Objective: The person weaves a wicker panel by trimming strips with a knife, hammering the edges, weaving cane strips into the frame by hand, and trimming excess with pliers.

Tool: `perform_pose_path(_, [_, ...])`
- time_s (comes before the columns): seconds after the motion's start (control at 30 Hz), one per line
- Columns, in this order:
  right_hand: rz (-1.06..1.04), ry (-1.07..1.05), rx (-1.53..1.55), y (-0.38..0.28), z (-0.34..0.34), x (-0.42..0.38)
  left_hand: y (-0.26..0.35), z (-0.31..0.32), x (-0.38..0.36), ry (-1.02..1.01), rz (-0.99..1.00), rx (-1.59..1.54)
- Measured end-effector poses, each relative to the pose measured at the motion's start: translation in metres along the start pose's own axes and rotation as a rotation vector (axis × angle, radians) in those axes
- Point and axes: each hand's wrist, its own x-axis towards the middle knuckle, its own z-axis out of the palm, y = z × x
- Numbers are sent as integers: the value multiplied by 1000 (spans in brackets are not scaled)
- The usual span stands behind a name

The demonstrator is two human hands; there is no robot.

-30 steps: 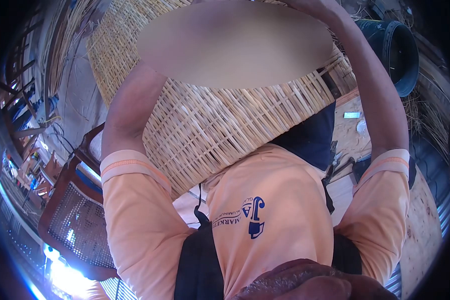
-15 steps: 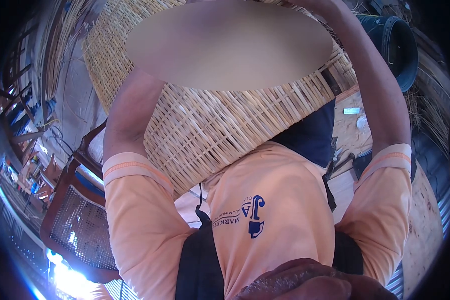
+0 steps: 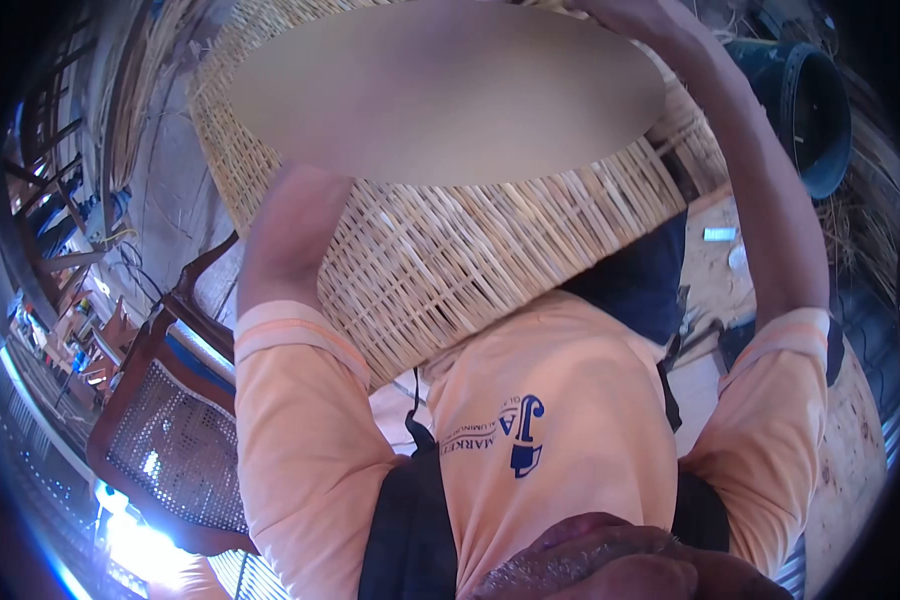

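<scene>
A woven cane panel (image 3: 440, 270) lies slanted across my lap, its pale strips interlaced and its near edge running up to the right. My left forearm (image 3: 295, 225) reaches over the panel's left part, and the hand at its end is hidden by a blurred patch. My right arm (image 3: 760, 170) stretches up along the panel's right side. At the top edge of the view, my right hand (image 3: 615, 12) shows only in part beside the far side of the panel, with its fingers hidden. A dark strip (image 3: 670, 165) shows near the panel's right corner.
A cane-seated wooden chair (image 3: 170, 440) stands at my left. To the upper right a dark green bucket (image 3: 820, 120) lies with its mouth toward me. Loose cane strips (image 3: 120, 80) are piled at the upper left. A small light-blue item (image 3: 719, 234) lies on the floor.
The whole view has shifted slightly, so the panel, chair and bucket appear farther right. My left forearm has moved a little right and down in view; my right arm keeps nearly the same pose.
</scene>
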Motion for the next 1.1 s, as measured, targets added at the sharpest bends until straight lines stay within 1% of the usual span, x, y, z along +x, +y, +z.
perform_pose_path(0.07, [-117, 92, 3, 25, -1, 0, -1, -4, 2, 17, -55, -73])
perform_pose_path(0.1, [-128, 98, 3, 27, -3, -6, -3, -4, -1, 19, -53, -61])
perform_pose_path(0.17, [-19, 355, 194, 28, -6, -31, -6, -1, -5, 147, -159, -43])
perform_pose_path(0.2, [-15, 357, 195, 37, -11, -39, -8, 0, -4, 171, -379, -89])
perform_pose_path(0.23, [31, 422, 304, 47, -17, -49, -6, -6, -1, 191, -600, -142])
perform_pose_path(0.27, [84, 488, 410, 57, -21, -62, -12, -13, 6, 120, -909, -313])
perform_pose_path(0.3, [83, 533, 450, 60, -23, -81, -16, -27, 17, 40, -1215, -486])
perform_pose_path(0.33, [70, 585, 489, 61, -26, -101, -37, -17, 9, 100, -1196, -412])
perform_pose_path(0.37, [146, 707, 550, 65, -26, -118, -71, 3, -2, 161, -1174, -335])
perform_pose_path(0.4, [221, 831, 613, 73, -25, -133, -103, 20, -14, 166, -1165, -341])
perform_pose_path(0.43, [219, 843, 611, 96, -24, -148, -138, 39, -27, 42, -1203, -109])
perform_pose_path(0.47, [236, 923, 710, 127, -20, -168, -173, 57, -41, -90, -1218, 118])
perform_pose_path(0.5, [271, 1030, 795, 148, -15, -192, -206, 75, -47, -283, -1372, 243])
perform_pose_path(0.53, [392, 1062, 564, 143, -9, -208, -258, 104, -69, -558, -1280, 209])
perform_pose_path(0.57, [538, 1079, 318, 139, -4, -221, -287, 118, -74, -606, -1219, 158])
perform_pose_path(0.6, [608, 1006, 250, 148, 3, -243, -298, 126, -74, -539, -1229, 54])
perform_pose_path(0.63, [665, 932, 202, 162, 12, -260, -307, 129, -72, -393, -1287, -92])
perform_pose_path(0.7, [632, 912, 104, 199, 44, -291, -312, 130, -69, -70, -1413, -447])
perform_pose_path(0.73, [664, 922, 96, 202, 56, -300, -311, 128, -67, 23, -1433, -563])
perform_pose_path(0.77, [686, 902, 92, 203, 63, -303, -312, 122, -66, 56, -1433, -611])
perform_pose_path(0.8, [702, 879, 96, 205, 72, -305, -299, 112, -55, 44, -1427, -619])
perform_pose_path(0.87, [733, 872, 101, 211, 90, -310, -284, 105, -41, 99, -1376, -482])
perform_pose_path(0.9, [744, 859, 110, 215, 99, -310, -284, 109, -42, 95, -1377, -479])
perform_pose_path(0.97, [721, 839, 70, 220, 118, -308, -291, 109, -47, 253, -1382, -541])
perform_pose_path(1.0, [794, 848, 139, 218, 126, -306, -288, 101, -39, 91, -1448, -325])
perform_pose_path(1.03, [873, 858, 204, 216, 130, -307, -295, 103, -43, 86, -1447, -326])
perform_pose_path(1.1, [921, 904, 219, 209, 134, -311, -315, 116, -50, 205, -1600, -607])
